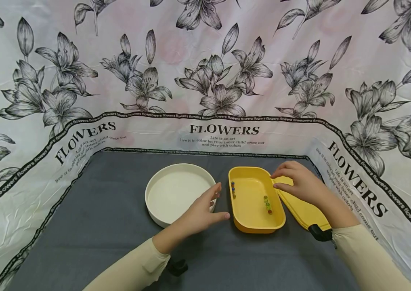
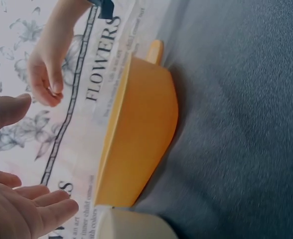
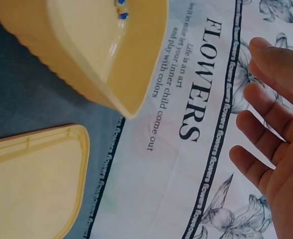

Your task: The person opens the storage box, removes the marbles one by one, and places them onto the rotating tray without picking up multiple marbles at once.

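Observation:
A yellow rectangular tub point(image 1: 250, 218) stands right of centre. Inside it lie two short rows of small shiny balls: blue and amber ones point(image 1: 233, 190) along the left wall, green, yellow and red ones point(image 1: 267, 205) toward the right. My left hand point(image 1: 200, 214) hovers between the tub and a round white dish point(image 1: 180, 194), thumb and fingers spread, nothing held. Above the tub's right rim and a yellow lid point(image 1: 309, 206), my right hand point(image 1: 301, 184) hangs with loosely bent fingers. The right wrist view shows that palm point(image 3: 291, 194) holding nothing.
A dark grey cloth point(image 1: 93, 226) covers the table. Behind and beside it rises a white flower-printed sheet point(image 1: 227, 137). The lid lies close against the tub's right side, and the dish stands just left of the tub.

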`<state>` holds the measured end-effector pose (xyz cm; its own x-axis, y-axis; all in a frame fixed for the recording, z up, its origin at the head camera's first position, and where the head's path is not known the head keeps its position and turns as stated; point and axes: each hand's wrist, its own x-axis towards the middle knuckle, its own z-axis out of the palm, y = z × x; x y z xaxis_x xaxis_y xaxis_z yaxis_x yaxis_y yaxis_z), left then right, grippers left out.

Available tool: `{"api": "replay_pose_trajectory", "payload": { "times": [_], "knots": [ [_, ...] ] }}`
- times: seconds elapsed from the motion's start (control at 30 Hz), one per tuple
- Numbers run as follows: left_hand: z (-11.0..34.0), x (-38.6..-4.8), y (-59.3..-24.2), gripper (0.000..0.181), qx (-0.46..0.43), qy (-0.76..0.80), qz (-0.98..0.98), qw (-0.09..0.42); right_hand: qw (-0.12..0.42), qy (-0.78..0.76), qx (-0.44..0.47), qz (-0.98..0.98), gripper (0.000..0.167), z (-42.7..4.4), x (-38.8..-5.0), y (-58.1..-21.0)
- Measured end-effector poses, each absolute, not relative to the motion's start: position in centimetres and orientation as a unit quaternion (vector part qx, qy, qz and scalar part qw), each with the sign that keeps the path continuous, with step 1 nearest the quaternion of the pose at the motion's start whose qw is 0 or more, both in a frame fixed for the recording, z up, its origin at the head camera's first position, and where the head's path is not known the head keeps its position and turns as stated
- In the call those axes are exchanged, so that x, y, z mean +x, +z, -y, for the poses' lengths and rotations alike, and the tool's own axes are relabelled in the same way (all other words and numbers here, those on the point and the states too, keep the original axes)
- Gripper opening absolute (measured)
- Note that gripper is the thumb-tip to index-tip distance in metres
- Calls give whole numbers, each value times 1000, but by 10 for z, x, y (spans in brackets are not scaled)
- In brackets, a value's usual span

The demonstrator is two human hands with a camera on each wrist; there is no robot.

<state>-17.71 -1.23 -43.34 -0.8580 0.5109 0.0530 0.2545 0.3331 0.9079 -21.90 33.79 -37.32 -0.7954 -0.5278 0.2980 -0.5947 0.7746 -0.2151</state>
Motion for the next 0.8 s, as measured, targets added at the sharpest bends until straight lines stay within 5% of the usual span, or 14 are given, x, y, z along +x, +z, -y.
{"api": "replay_pose_trajectory", "payload": {
  "times": [0.8],
  "knots": [
    [110,-164,-430,93,212,466,-858,-37,64,136,331,932,22,-307,-252,-370]
  ]
}}
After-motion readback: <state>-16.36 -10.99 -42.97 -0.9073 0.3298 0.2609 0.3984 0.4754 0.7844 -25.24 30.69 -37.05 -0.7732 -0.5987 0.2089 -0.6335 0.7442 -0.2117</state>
